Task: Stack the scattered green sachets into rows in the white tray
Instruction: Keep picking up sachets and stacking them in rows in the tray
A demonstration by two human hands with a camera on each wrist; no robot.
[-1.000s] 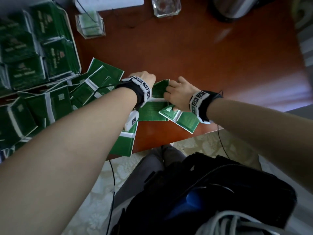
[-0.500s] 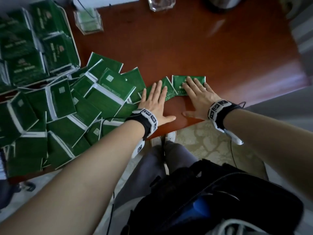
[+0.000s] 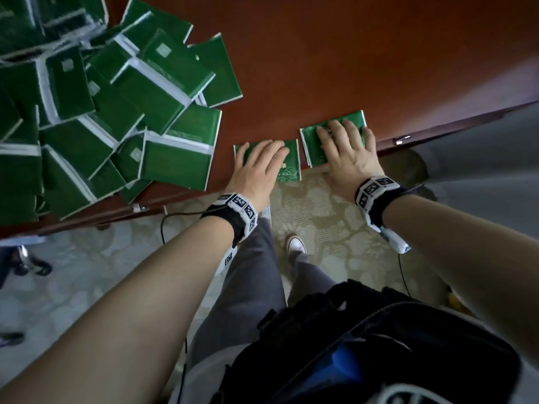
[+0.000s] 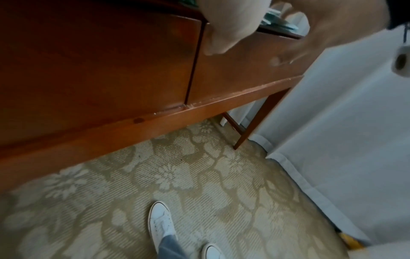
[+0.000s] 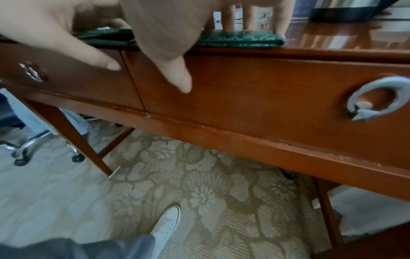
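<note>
- Two flat green foil sachets at the near edge of a polished red-brown wooden desk (image 3: 364, 53): one patterned sachet (image 3: 288, 167) under the left hand, another sachet (image 3: 313, 147) just beside it under the right, both overhanging the desk edge slightly.
- Left hand (image 3: 258, 167) laid flat on its sachet, fingers straight and close together, pressing down; thumb hanging over the desk front in the right wrist view.
- Right hand (image 3: 348, 150) likewise flat, fingers slightly spread across its sachet, fingertips (image 5: 281, 29) pressing on the top surface; nothing pinched or gripped.
- To the left, well apart from the hands, a large loose heap of green sachets with white edge strips (image 3: 122, 112), overlapping at all angles.
- White tray not clearly seen; a blurred mass of green at the far upper left (image 3: 26, 27) possibly belongs to it, cannot tell.
- Judged progress: early. Most sachets apparently unsorted, only two singled out, neither lifted.
- Left to do: pick up these two, carry them leftward, lay them in rows, then work through the heap.
- Below: patterned beige carpet (image 3: 326, 228), white shoes (image 4: 160, 220), drawer with metal ring pull (image 5: 377, 98).
</note>
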